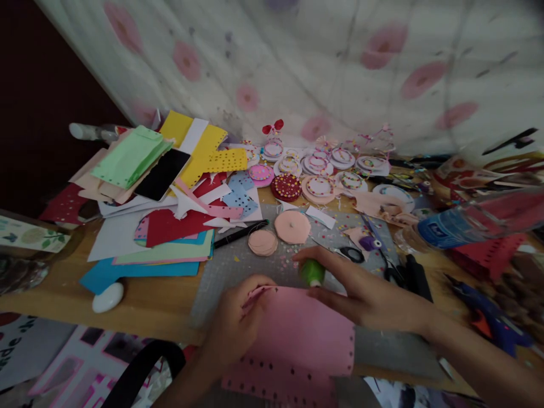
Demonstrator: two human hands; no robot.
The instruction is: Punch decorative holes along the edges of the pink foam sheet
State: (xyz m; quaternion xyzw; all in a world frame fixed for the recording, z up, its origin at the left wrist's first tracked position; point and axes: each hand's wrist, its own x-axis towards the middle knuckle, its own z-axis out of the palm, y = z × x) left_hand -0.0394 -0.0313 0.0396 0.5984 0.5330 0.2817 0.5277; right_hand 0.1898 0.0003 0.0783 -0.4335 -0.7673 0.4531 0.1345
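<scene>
A pink foam sheet (pixel 297 340) with rows of punched holes lies on the grey cutting mat (pixel 238 272) at the table's front edge. My left hand (pixel 238 320) is closed on the sheet's upper left corner. My right hand (pixel 361 286) reaches in from the right and grips a small green tool (pixel 313 273), pressed at the sheet's top edge. Two round peach foam discs (pixel 292 226) lie on the mat just beyond my hands.
A pile of coloured paper and foam sheets (pixel 165 226) with a black phone (pixel 163 173) fills the left. Several decorated round pieces (pixel 318 187) line the back. Scissors (pixel 352 253), a black marker (pixel 240 233), a blue glue gun (pixel 488 317) and a plastic bottle (pixel 463 224) are nearby.
</scene>
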